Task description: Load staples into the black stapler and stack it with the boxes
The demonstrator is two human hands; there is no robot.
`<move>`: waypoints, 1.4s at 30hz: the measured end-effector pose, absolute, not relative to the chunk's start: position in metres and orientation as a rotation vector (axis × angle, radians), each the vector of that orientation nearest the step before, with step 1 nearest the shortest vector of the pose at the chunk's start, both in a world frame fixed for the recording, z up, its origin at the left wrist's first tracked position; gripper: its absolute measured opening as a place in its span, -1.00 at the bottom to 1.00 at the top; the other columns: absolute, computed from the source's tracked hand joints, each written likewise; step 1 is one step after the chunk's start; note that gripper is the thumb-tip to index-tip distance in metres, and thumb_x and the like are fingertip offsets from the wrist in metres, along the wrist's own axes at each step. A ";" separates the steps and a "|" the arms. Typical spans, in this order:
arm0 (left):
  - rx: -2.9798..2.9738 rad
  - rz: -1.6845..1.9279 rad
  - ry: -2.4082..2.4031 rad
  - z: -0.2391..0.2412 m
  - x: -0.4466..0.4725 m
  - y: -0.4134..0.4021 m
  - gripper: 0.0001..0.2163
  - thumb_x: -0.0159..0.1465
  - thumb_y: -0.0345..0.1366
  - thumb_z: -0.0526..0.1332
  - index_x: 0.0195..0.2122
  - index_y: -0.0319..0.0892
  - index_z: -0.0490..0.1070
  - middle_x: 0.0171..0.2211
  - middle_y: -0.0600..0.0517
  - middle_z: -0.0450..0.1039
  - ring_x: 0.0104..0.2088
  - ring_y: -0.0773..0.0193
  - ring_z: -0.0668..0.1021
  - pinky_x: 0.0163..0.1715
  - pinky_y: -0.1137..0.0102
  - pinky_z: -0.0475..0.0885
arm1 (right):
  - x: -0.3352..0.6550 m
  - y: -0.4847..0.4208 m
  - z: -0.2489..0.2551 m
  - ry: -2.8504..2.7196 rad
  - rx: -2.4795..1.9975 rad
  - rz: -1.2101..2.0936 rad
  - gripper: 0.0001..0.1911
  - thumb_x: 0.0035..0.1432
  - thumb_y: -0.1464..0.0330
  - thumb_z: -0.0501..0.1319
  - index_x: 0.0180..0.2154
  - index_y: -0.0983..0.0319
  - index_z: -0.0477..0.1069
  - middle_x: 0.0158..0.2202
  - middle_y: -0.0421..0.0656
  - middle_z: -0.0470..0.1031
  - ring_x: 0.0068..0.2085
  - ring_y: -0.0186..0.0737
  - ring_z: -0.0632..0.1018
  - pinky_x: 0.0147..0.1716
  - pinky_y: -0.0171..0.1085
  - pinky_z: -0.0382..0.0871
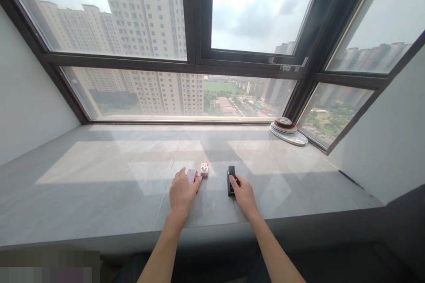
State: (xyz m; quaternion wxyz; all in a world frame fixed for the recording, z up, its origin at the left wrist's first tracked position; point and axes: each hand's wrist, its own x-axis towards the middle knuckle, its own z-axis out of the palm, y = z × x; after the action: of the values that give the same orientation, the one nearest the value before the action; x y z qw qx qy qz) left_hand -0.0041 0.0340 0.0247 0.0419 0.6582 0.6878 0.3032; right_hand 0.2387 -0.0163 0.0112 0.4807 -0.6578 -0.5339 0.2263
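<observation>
My left hand (182, 189) is closed around a small pink-and-white box (191, 175), with the thumb on its right side and the fingers on its left. Just beyond the thumb, a second small box (204, 170), white with red and black print, rests on the sill. To the right, my right hand (244, 191) grips a black stapler (231, 180) from its right side, thumb on top. The stapler lies lengthwise, pointing toward the window. Fingers on the stapler's far side are partly hidden.
The grey stone sill (109, 194) has a front edge close to my forearms. A stack of round plates or lids (288, 131) stands in the back right corner. Dark window frames (195, 66) rise behind, with white walls at both sides.
</observation>
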 end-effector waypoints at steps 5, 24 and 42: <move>1.907 0.828 2.277 0.032 -0.035 0.063 -0.50 0.27 -0.03 0.21 0.17 -0.19 0.34 0.02 -0.19 0.47 0.00 -0.04 0.51 -0.10 0.24 0.38 | 0.235 -0.017 0.013 -1.300 -1.598 0.538 -0.39 0.30 -0.13 0.04 -0.24 0.23 0.58 -0.42 -0.12 0.55 -0.39 -0.12 0.49 -0.38 -0.28 0.30; 2.191 0.901 2.128 0.031 0.000 -0.015 -0.67 0.41 -0.10 0.08 0.14 0.05 0.42 0.14 -0.10 0.30 0.09 -0.04 0.37 0.03 0.09 0.32 | 0.233 -0.019 0.014 -1.295 -1.649 0.496 -0.40 0.29 -0.11 0.06 -0.16 0.23 0.60 -0.46 -0.12 0.54 -0.42 -0.11 0.51 -0.39 -0.26 0.31; 2.396 0.778 1.577 0.021 0.032 -0.029 -0.56 0.28 -0.07 0.26 0.18 0.08 0.36 0.28 -0.04 0.24 0.25 -0.05 0.29 0.19 0.07 0.23 | 0.242 -0.003 0.052 -1.750 -1.578 0.438 -0.63 0.17 0.38 0.18 0.03 0.20 0.50 -0.04 -0.05 0.51 0.01 -0.09 0.49 0.04 -0.20 0.33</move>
State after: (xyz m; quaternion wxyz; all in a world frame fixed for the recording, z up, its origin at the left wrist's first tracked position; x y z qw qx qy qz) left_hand 0.0321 -0.0294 0.0214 0.0848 0.8034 0.5286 0.2607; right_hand 0.2416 -0.0034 0.0517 0.3638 -0.6134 -0.6799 0.1704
